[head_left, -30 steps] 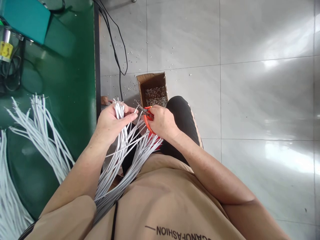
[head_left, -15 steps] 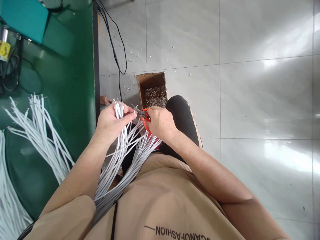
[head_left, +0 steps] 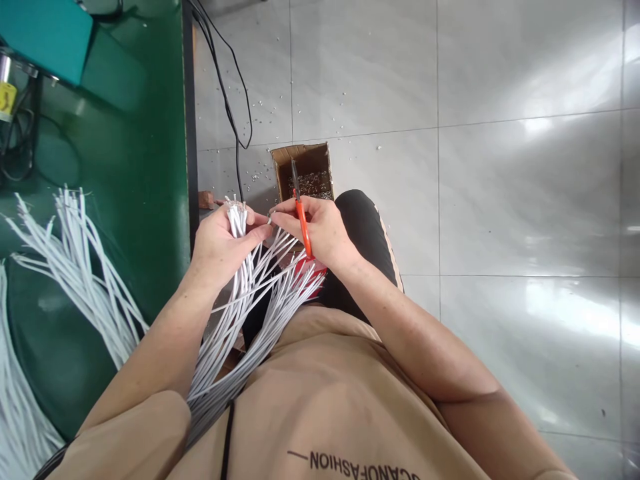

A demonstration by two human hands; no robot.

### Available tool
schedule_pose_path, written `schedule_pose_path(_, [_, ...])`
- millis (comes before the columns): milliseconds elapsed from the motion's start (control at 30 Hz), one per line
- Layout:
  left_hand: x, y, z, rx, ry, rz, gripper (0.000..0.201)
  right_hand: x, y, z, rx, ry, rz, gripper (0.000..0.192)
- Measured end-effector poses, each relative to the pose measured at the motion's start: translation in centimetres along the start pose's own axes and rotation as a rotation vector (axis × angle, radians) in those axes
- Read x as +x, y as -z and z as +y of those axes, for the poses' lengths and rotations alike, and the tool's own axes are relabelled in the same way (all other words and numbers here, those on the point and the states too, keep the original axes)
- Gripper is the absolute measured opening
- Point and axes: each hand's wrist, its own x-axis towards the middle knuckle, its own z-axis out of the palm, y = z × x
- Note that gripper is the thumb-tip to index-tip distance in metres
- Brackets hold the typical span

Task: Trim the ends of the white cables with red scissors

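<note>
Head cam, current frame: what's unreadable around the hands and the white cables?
- Tips of the bundle of white cables: too small to tell their end state.
- Orange-handled cutters: handles partly hidden inside the right hand; blade opening unclear.
- Left hand: palm side hidden; grip depth on the bundle unseen.
- Open brown cardboard box: the small metallic bits inside are too small to identify; near side hidden by the right hand.

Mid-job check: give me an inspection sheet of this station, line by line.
Surface: green table, more white wires lying on it.
Job's things: bundle of white wires; orange-handled cutters, tip up.
Clutter: cardboard box of metal scraps; scraps scattered on floor tiles.
Hands: left hand grips the bundle; right hand holds the cutters, fingers pinching a wire end.
Cables: black cables along the table edge.
Surroundings: teal machine.
</note>
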Motion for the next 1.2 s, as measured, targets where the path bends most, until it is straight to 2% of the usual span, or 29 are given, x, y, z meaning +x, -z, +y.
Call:
schedule_pose_path(100, [0.0, 0.0, 0.0, 0.007, 0.010, 0.008, 0.022, 0.1, -0.4, -0.2, 0.101, -0.043, 0.019, 0.018])
schedule_pose_path(300, [0.1, 0.2, -0.2, -0.053, 0.000, -0.087, 0.023, 0.0, -0.6, 0.2, 0.365, -0.166, -0.047, 0.009])
schedule_pose_path(467, [0.3, 0.1, -0.5, -0.403, 0.104, -0.236, 0.028, 0.0, -0.7, 0.3, 0.594, -0.201, -0.204, 0.012])
schedule_pose_path(567, [0.3, 0.1, -0.3, -0.457, 0.122, -0.258, 0.033, 0.0, -0.7, 0.0, 0.524, -0.204, -0.135, 0.017])
schedule_pose_path(700, [0.4, 0.0, -0.1, -0.406, 0.117, -0.180, 0.031, -0.3, -0.6, -0.4, 0.409, -0.200, 0.023, 0.029])
schedule_pose_path(800, [0.5, -0.1, -0.3, -0.324, 0.092, -0.125, 0.028, -0.6, -0.7, -0.6, 0.356, -0.163, 0.025, 0.032])
schedule_pose_path(1000, [0.6, -0.2, -0.7, -0.207, 0.034, -0.071, 0.026, -0.6, -1.2, -0.5, 0.264, -0.130, 0.006, 0.023])
schedule_pose_path(1100, [0.4, -0.2, -0.4, -0.291, 0.059, -0.105, 0.027, -0.2, -1.3, 0.2, 0.280, -0.147, 0.027, 0.022])
schedule_pose_path(1200, [0.2, -0.1, 0.0, -0.449, 0.103, -0.159, 0.033, 0.1, -1.1, 1.1, 0.179, -0.139, 0.105, 0.024])
